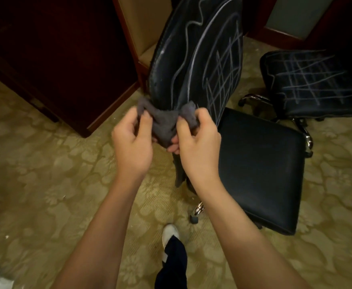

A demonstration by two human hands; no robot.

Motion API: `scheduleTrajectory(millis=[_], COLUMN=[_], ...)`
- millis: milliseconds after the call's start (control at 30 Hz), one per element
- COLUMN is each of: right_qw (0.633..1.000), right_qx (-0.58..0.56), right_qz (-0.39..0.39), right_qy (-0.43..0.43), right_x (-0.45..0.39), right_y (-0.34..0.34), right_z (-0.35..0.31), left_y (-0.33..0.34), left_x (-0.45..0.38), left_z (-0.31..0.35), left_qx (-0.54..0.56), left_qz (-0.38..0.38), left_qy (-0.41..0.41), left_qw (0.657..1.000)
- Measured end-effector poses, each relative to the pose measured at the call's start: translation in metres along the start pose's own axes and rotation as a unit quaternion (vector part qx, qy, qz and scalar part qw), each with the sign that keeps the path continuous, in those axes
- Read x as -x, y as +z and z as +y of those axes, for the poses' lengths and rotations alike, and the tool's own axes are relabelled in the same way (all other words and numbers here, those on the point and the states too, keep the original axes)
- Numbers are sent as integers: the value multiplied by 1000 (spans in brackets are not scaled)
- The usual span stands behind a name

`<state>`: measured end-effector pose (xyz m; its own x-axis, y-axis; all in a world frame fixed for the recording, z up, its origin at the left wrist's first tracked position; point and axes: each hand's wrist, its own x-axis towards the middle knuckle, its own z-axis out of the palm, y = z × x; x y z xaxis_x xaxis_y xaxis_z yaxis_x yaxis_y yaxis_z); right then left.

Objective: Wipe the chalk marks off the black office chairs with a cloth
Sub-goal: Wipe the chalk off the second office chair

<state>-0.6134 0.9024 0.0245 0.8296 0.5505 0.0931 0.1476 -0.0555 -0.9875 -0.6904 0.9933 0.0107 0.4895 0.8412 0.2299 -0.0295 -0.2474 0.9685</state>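
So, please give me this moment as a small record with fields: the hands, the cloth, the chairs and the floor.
left hand: left hand pinches one end of the cloth
right hand: right hand pinches the other end
cloth: grey cloth, bunched between both hands, in front of the near chair
near chair: backrest with white chalk lines and a grid; seat shows no marks
far chair: second chair, chalk grid on it
floor: patterned carpet

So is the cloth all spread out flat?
No, bunched up. The cloth is crumpled between the left hand and right hand, which pinch its ends.
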Motion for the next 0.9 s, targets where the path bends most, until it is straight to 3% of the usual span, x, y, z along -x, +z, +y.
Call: scheduleTrajectory(millis=[133, 333, 400, 500, 600, 733, 900], right_qw=[998, 998, 998, 1000, 999, 989, 958], right_qx=[-3, 48, 45, -4, -18, 130, 267], right_qz=[-6, -12, -2, 13, 35, 61, 96], right_qy=[-56, 30, 33, -7, 4, 29, -38], right_x=[-21, -13, -19, -40, -63, -76, -54], right_y=[12, 15, 13, 13, 22, 28, 14], right_z=[-26, 1, -11, -48, -70, -58, -54], left_y=[-1, -7, -11, -16, -10, 4, 5], left_x=[-31, -16, -26, -63, -91, -94, -64], left_z=[21, -8, -3, 22, 44, 44, 47], left_qx=[8, 6, 0, -32, 62, 107, 89], left_qz=[21, -62, -68, -2, -16, -36, -22], left_qy=[-4, -113, -95, -6, -26, -115, -83], left_qw=[1000, 992, 993, 999, 998, 987, 992])
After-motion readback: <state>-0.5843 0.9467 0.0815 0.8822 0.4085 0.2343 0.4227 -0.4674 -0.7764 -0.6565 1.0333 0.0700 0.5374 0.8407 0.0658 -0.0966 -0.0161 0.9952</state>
